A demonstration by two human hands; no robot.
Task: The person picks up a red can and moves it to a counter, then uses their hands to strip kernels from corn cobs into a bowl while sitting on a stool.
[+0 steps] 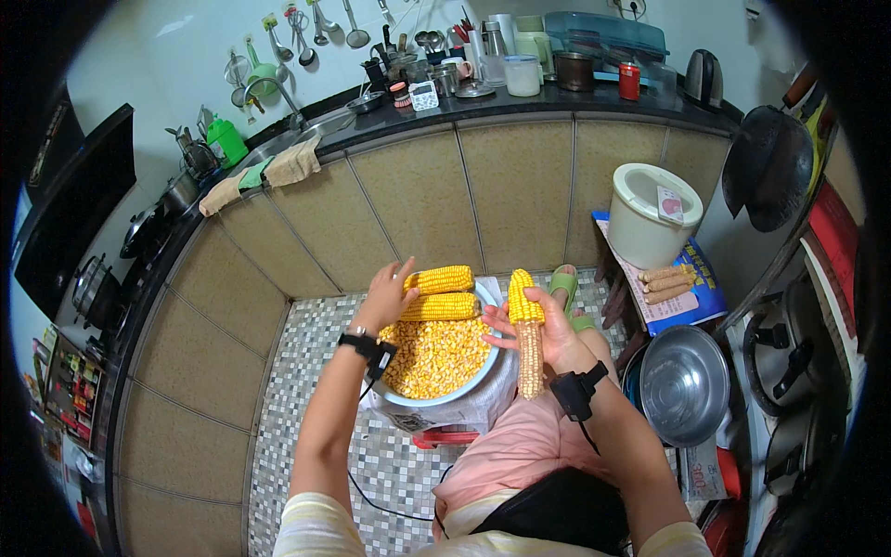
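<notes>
My right hand [553,326] grips a corn cob [530,358] upright beside the basin. Yellow kernels still cover its upper part, and the lower part is bare. Across the far side of a pale blue basin [445,402] lie two full ears of corn, a farther ear [442,279] and a nearer ear [440,307]. Loose corn kernels [435,358] fill the basin below them. My left hand [385,296] hovers at the left ends of the ears with its fingers apart; whether it touches them is unclear.
The basin rests on a cloth-covered red stool [445,437]. At right, several stripped cobs [667,284] lie on a printed bag [696,306] beside a lidded white bucket [651,223]. A metal bowl [684,386] stands nearer me. Tiled cabinets [411,202] curve around the front and left.
</notes>
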